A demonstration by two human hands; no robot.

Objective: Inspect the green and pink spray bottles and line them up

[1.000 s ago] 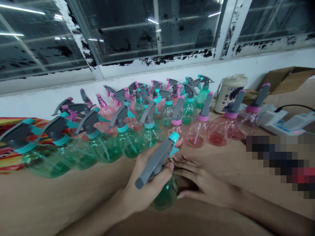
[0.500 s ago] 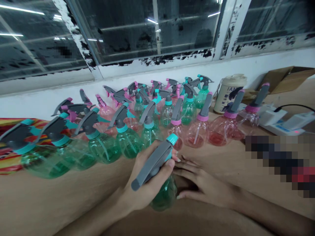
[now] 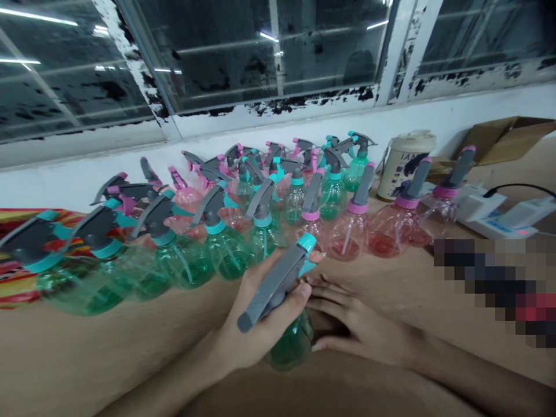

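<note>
My left hand (image 3: pixel 256 324) is wrapped round the grey and teal trigger head (image 3: pixel 278 278) of a green spray bottle (image 3: pixel 293 344) that stands near the table's front edge. Its thumb lies across the trigger. My right hand (image 3: pixel 360 324) rests beside the bottle on its right, fingers stretched toward the bottle's neck and touching near the base, holding nothing. Behind them stand several green spray bottles (image 3: pixel 226 246) and pink spray bottles (image 3: pixel 347 234) in rows.
The wooden table (image 3: pixel 108 353) runs to a white wall under dark windows. A cream jar (image 3: pixel 402 162) stands behind the pink bottles. White power strips (image 3: pixel 495 217) and a cardboard box (image 3: pixel 508 139) lie at right. Striped cloth (image 3: pixel 17 284) shows at left.
The trigger head dipped slightly half a second ago and has come back up. My left hand keeps its grip; my right hand has stayed in place.
</note>
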